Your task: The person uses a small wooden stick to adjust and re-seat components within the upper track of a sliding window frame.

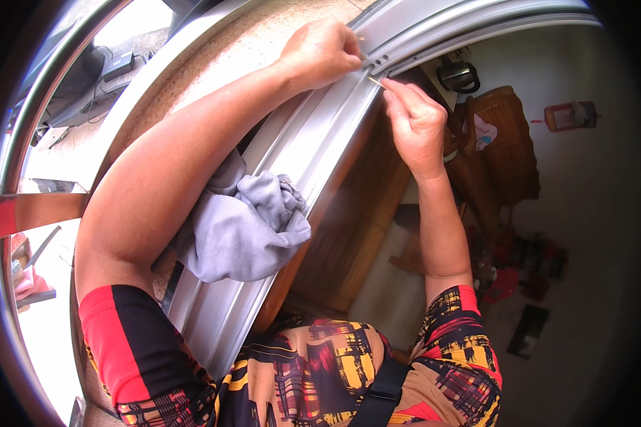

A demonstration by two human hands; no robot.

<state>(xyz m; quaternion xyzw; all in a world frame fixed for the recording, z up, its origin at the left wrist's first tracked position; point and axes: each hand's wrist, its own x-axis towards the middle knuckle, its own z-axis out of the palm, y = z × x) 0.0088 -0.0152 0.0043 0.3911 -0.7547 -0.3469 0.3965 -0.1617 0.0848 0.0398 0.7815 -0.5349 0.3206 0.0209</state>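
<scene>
My right hand (pixel 416 124) pinches a thin pale stick (pixel 377 82) between thumb and fingertips. The stick's tip points at the corner of a white metal sliding-window track (pixel 319 146). My left hand (pixel 322 53) is curled at the far end of the same track, beside the corner. Its fingertips are closed together, and I cannot make out what, if anything, lies between them. Small dark holes show in the frame next to these fingers. A crumpled grey-lilac cloth (pixel 246 228) lies across the track below my left forearm, touched by neither hand.
A speckled stone sill (pixel 214 67) runs along the left of the track. Beyond the glass on the left are a black box (pixel 117 65) and cables. To the right, lower down in the room, stand a wooden chair (pixel 506 142) and a kettle (pixel 457 76).
</scene>
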